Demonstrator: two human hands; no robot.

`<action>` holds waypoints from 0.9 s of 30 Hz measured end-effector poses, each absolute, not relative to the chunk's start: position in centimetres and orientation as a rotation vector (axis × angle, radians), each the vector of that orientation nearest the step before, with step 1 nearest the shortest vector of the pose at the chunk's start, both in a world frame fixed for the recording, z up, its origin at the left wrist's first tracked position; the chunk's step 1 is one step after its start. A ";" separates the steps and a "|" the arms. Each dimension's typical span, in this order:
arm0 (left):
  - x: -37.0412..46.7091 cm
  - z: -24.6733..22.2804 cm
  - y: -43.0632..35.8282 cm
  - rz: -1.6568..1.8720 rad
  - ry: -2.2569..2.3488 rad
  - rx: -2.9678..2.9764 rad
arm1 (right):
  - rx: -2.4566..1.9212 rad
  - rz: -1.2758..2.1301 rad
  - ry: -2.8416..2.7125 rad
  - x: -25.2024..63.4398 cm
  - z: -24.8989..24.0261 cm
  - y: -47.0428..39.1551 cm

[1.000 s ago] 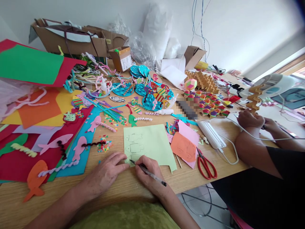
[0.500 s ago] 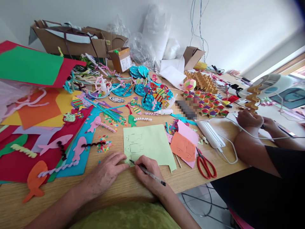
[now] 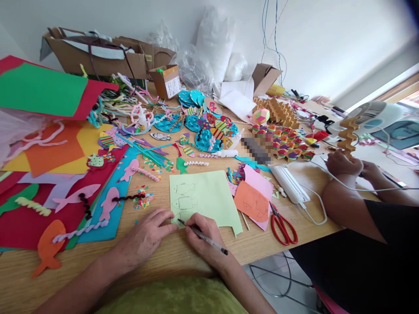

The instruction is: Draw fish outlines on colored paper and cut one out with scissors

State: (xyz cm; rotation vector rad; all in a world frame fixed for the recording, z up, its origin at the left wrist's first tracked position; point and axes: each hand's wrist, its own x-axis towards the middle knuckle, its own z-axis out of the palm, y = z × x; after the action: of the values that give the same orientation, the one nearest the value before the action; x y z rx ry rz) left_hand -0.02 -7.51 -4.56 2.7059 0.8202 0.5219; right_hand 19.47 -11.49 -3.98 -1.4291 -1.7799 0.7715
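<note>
A light green sheet of paper (image 3: 212,198) lies on the table before me, with fish outlines drawn down its left side. My right hand (image 3: 204,240) grips a pen (image 3: 209,240), its tip on the lowest outline near the sheet's bottom left. My left hand (image 3: 149,235) lies flat with fingers stretched out, fingertips at the sheet's left lower edge. To the sheet's right are an orange paper piece (image 3: 250,201) with pencilled fish on pink paper (image 3: 258,181), and red-handled scissors (image 3: 283,226).
Paper fish with pipe-cleaner tails, such as an orange fish (image 3: 50,248), lie on coloured sheets (image 3: 19,218) at left. A white power strip (image 3: 290,183) with a cable lies at right. Another person's hands (image 3: 345,165) hold wavy brown card (image 3: 348,137). Cardboard boxes (image 3: 98,59) stand behind.
</note>
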 end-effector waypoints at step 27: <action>-0.1 -5.0 -7.8 0.547 0.842 2.621 | -1.528 0.863 -1.506 20.1 -3.8 -11.9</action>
State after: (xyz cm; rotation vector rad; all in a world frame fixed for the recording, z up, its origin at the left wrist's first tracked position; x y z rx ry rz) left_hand -0.06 -7.79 -4.97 2.6214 0.8415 0.5473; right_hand 20.14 -11.89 -3.80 -1.5283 -1.5056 0.8627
